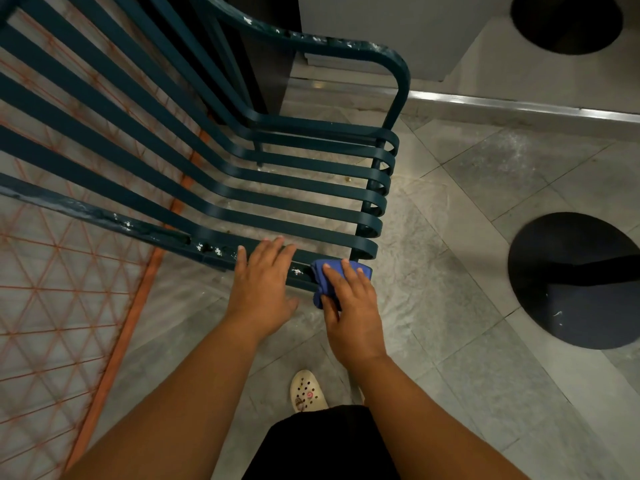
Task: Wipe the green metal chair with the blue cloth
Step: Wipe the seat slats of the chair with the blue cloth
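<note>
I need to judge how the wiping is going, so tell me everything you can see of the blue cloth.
The blue cloth is a small, soft-looking fabric bunched into a wad, plain blue with no visible pattern. It sits on the near armrest of the green metal chair, close to the armrest's front end, with part hanging over the near side. The right hand presses it from above, fingers spread over it, hiding much of it. The left hand rests beside it on the armrest, not touching it.

dark green chair point(294, 188), blue cloth point(325, 271)

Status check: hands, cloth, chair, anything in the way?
Right hand pressing blue cloth on near armrest end of green chair. Left hand flat on same armrest, empty. White specks remain. Nothing blocking.
</note>
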The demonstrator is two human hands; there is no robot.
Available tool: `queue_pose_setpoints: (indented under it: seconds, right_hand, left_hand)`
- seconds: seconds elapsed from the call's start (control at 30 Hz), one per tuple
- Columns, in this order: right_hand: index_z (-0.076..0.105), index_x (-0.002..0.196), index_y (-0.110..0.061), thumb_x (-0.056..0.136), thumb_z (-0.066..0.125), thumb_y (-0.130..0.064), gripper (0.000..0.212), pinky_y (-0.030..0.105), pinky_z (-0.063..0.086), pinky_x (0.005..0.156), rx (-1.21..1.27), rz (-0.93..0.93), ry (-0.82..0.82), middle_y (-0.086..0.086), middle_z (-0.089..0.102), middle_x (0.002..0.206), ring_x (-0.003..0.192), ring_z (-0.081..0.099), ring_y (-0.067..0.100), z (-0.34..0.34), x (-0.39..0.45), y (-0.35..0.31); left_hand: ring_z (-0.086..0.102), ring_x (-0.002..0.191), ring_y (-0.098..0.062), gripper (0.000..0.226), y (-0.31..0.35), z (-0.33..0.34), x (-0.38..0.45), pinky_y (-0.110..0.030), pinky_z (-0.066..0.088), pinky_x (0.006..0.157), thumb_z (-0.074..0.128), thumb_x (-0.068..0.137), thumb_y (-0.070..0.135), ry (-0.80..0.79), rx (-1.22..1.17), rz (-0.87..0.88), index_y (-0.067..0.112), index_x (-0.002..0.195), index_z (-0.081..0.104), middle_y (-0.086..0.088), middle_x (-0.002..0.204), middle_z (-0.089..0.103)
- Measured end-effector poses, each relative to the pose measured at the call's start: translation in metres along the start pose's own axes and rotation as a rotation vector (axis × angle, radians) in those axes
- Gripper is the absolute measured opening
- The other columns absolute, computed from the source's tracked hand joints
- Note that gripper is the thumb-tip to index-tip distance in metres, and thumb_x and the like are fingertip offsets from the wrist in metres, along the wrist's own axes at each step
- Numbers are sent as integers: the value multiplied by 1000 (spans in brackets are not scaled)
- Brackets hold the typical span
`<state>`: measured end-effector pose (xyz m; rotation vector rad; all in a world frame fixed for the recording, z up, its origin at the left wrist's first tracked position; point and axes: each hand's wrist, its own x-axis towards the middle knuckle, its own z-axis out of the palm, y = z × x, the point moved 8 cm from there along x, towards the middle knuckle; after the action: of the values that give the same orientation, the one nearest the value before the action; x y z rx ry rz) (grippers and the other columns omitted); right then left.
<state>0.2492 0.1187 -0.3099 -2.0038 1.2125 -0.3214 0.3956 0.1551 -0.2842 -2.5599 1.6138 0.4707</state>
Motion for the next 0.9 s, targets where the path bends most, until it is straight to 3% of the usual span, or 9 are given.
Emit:
queue_pose_setpoints:
  seconds: [0.07, 0.2, 0.37, 0.43, 0.53, 0.67, 0.77, 0.83, 0.9]
  right_hand:
    - [37, 143, -33, 95, 54, -24, 51, 43, 21, 117, 19, 17, -7, -2, 28, 155, 145, 17, 24, 2, 3, 3]
    - [40, 142, -32, 93, 57, -19, 53, 51, 29, 112, 43, -17, 48, 1, 31, 153, 143, 23, 28, 4, 10, -14]
    - [50, 136, -30, 82, 72, -14, 59, 54, 38, 105, -285, -308, 56, 8, 43, 147, 133, 38, 42, 13, -2, -20]
    - [52, 134, -27, 82, 72, -15, 58, 51, 41, 101, -300, -267, 80, 10, 47, 143, 127, 47, 41, 4, 1, -14]
    - [48, 138, -20, 85, 68, -16, 56, 53, 40, 104, -231, -140, 98, 13, 47, 143, 128, 45, 39, 6, 15, -25]
    - [56, 131, -15, 71, 78, -2, 66, 54, 37, 104, -310, -392, 91, 11, 54, 137, 126, 48, 40, 24, 7, -49]
    - [57, 130, -16, 77, 76, -12, 56, 51, 45, 99, -296, -296, 126, 11, 55, 135, 120, 54, 38, 9, 10, -33]
    - [55, 132, -14, 84, 71, -19, 51, 49, 41, 101, -255, -188, 145, 15, 54, 136, 120, 54, 37, 2, 18, -29]
    - [54, 133, -11, 82, 72, -16, 54, 51, 37, 103, -306, -214, 140, 16, 53, 136, 123, 52, 38, 9, 21, -40]
  left_hand:
    - [3, 147, -16, 93, -5, 1, -4, -45, -2, 119, 69, 79, 46, 21, -14, -6, 26, 151, 14, 2, 159, 13]
    - [-3, 147, -15, 95, -14, 2, -13, -43, -4, 119, 66, 82, 45, 51, -52, -36, 26, 152, 6, 3, 161, 5]
    - [-6, 147, -14, 93, -21, 1, -18, -43, -7, 118, 64, 84, 46, 66, -53, -46, 25, 153, 4, 3, 161, 1]
    - [-5, 147, -14, 93, -25, 0, -21, -43, -7, 118, 63, 85, 45, 78, -61, -56, 25, 153, 3, 2, 161, 1]
    - [-7, 147, -16, 94, -33, 0, -27, -43, -4, 119, 64, 84, 44, 103, -72, -92, 23, 152, 3, 0, 161, -1]
    - [-2, 147, -20, 93, -39, 0, -37, -42, 2, 119, 67, 82, 39, 180, -131, -151, 17, 152, 10, -5, 161, 2]
    - [-3, 147, -19, 88, -43, 6, -48, -39, 2, 119, 64, 86, 35, 213, -226, -247, 13, 152, 10, -5, 161, 1]
    - [-11, 146, -16, 90, -44, 14, -53, -38, -1, 119, 58, 89, 37, 183, -241, -282, 13, 152, -1, -3, 160, -10]
    - [-17, 145, -15, 91, -44, 24, -54, -37, -4, 119, 54, 91, 40, 141, -248, -288, 15, 150, -11, 0, 157, -19]
